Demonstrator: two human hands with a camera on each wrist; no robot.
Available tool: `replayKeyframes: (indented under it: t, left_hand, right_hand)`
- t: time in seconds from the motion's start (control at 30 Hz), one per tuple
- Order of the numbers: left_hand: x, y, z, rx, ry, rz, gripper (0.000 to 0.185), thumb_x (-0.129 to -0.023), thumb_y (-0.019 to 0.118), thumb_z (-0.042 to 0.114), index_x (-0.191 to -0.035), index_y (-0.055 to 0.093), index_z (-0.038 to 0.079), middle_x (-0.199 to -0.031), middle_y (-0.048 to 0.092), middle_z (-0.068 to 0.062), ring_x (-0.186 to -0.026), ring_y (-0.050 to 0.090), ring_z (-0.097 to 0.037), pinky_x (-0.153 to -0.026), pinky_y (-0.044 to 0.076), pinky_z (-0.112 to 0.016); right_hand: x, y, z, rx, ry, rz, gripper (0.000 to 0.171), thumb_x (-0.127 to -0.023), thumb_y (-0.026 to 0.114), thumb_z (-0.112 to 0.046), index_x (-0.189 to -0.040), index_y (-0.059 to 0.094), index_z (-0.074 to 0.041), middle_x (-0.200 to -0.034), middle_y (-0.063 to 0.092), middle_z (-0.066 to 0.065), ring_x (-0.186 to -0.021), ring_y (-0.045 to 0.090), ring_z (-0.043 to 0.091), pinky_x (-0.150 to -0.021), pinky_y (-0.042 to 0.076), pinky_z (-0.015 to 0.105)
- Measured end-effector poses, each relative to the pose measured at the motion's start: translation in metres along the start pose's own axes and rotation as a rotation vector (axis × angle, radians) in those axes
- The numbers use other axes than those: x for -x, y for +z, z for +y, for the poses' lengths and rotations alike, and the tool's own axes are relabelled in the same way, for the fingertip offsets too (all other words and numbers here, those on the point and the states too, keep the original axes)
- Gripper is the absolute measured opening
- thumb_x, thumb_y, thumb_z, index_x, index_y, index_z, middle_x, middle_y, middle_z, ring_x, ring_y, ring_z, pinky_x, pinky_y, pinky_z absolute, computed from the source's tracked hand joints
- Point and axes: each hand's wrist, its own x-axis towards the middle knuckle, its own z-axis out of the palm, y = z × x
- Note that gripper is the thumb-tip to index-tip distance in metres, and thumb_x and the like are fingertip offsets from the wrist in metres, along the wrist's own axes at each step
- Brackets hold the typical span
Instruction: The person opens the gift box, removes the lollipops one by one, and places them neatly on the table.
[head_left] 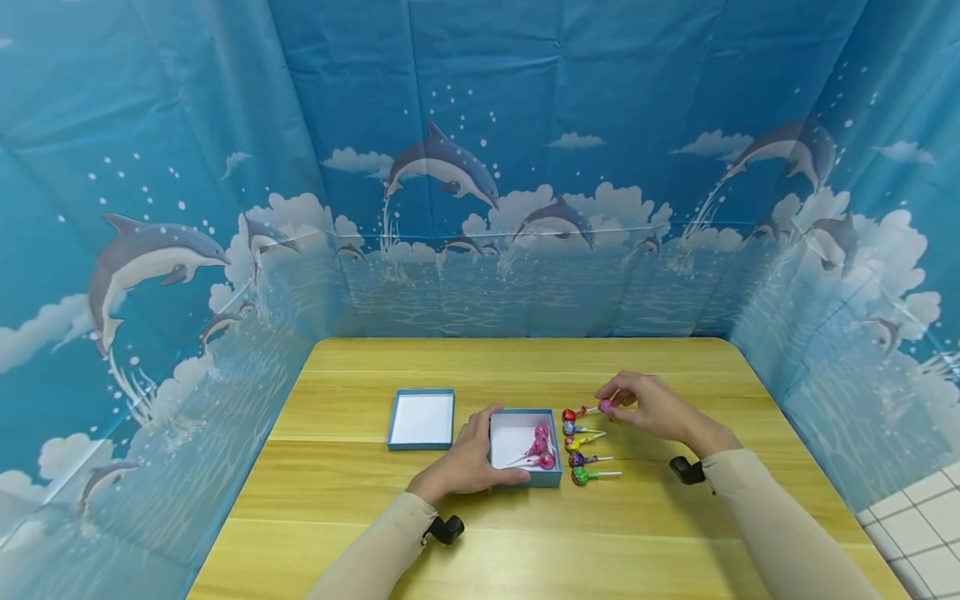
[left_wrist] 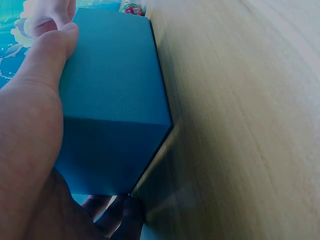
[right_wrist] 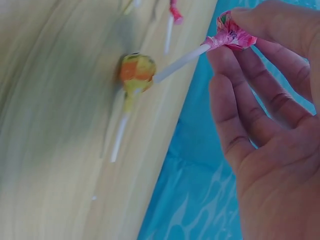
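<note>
Right hand (head_left: 656,408) pinching pink lollipop (head_left: 605,406), left hand (head_left: 468,458) gripping blue box (head_left: 555,477), yellow wooden table (head_left: 360,500), dolphin backdrop (head_left: 450,167)

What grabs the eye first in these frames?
Probably the dolphin backdrop, which wraps three sides of the wooden table. At the table's middle, the left hand holds an open blue box with pink lollipops inside; its lid lies just left. Right of the box, the right hand pinches a pink-wrapped lollipop above a short column of lollipops on the table.
</note>
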Motion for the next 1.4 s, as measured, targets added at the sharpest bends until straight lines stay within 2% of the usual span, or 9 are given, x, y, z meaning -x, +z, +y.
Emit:
replayKeyframes:
  t: [0.2, 0.5, 0.77, 0.97, 1.2, 1.4]
  left_hand:
    - [0.0, 0.001, -0.001, 0.004, 0.005, 0.002, 0.129, -0.092, 0.093, 0.067, -0.186, 0.016, 0.025, -0.18, 0.04, -0.017, -0.163, 0.045, -0.038, -0.133, 0.047, -0.066]
    - [0.001, -0.001, 0.001, 0.019, -0.007, 0.002, 0.128, -0.093, 0.093, 0.067, -0.186, 0.016, 0.026, -0.182, 0.039, -0.017, -0.163, 0.046, -0.038, -0.132, 0.048, -0.067]
    - [0.001, -0.001, 0.001, 0.018, -0.01, 0.0, 0.127, -0.093, 0.093, 0.067, -0.186, 0.017, 0.026, -0.181, 0.039, -0.017, -0.16, 0.047, -0.038, -0.13, 0.05, -0.067]
    - [0.002, -0.001, 0.001, 0.009, -0.005, -0.001, 0.129, -0.092, 0.093, 0.067, -0.186, 0.016, 0.025, -0.182, 0.038, -0.018, -0.164, 0.045, -0.039, -0.132, 0.048, -0.068]
    - [0.001, -0.001, 0.001, 0.006, -0.009, -0.003, 0.129, -0.092, 0.093, 0.068, -0.186, 0.016, 0.026, -0.184, 0.037, -0.017, -0.166, 0.043, -0.04, -0.133, 0.047, -0.068]
    - [0.001, 0.0, 0.001, 0.003, -0.002, 0.002, 0.13, -0.092, 0.094, 0.066, -0.186, 0.015, 0.023, -0.182, 0.038, -0.019, -0.163, 0.045, -0.039, -0.131, 0.049, -0.068]
  right_hand:
    - [0.006, 0.002, 0.006, 0.007, 0.024, -0.01, 0.019, -0.106, 0.087, -0.01, -0.125, 0.084, -0.006, -0.117, 0.083, 0.001, -0.098, 0.079, 0.01, -0.093, 0.071, 0.047]
    - [0.014, 0.009, 0.019, 0.043, 0.022, -0.021, 0.02, -0.104, 0.088, -0.008, -0.124, 0.086, -0.01, -0.113, 0.08, -0.004, -0.095, 0.071, 0.002, -0.088, 0.069, 0.038]
    - [0.02, 0.014, 0.025, 0.017, 0.051, -0.046, 0.02, -0.103, 0.09, -0.011, -0.123, 0.086, -0.011, -0.116, 0.082, -0.002, -0.099, 0.078, 0.01, -0.089, 0.069, 0.033]
    - [0.023, 0.017, 0.028, 0.007, 0.078, -0.041, 0.018, -0.102, 0.092, -0.011, -0.119, 0.085, -0.011, -0.113, 0.082, -0.001, -0.096, 0.075, 0.006, -0.087, 0.067, 0.029]
    - [0.025, 0.019, 0.032, 0.037, 0.082, -0.049, 0.014, -0.104, 0.091, -0.014, -0.117, 0.088, -0.018, -0.114, 0.08, -0.006, -0.102, 0.075, 0.011, -0.09, 0.068, 0.033]
    - [0.026, 0.021, 0.033, 0.039, 0.061, -0.043, 0.013, -0.103, 0.092, -0.016, -0.116, 0.088, -0.016, -0.112, 0.082, -0.005, -0.098, 0.076, 0.013, -0.087, 0.068, 0.034]
